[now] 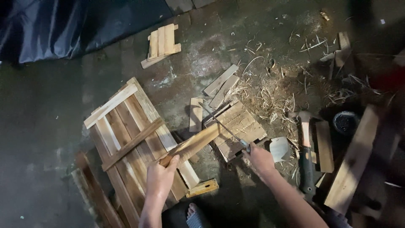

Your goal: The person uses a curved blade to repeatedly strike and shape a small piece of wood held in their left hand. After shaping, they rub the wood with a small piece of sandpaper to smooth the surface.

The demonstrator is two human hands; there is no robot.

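Now 2 hands: left hand (160,175) w/ 1 slat (192,145), right hand (259,158) 1 saw (225,128).

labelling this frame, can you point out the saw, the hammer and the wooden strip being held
saw (228,130): head view, middle of the thin blade
hammer (306,169): head view, dark handle grip
wooden strip (195,143): head view, middle of its length

no packages, labels, signs, screens visible

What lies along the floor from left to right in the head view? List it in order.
Slatted wooden panel → left hand gripping a wooden slat → right hand holding a thin saw blade → hatchet → dark round tin → long plank.
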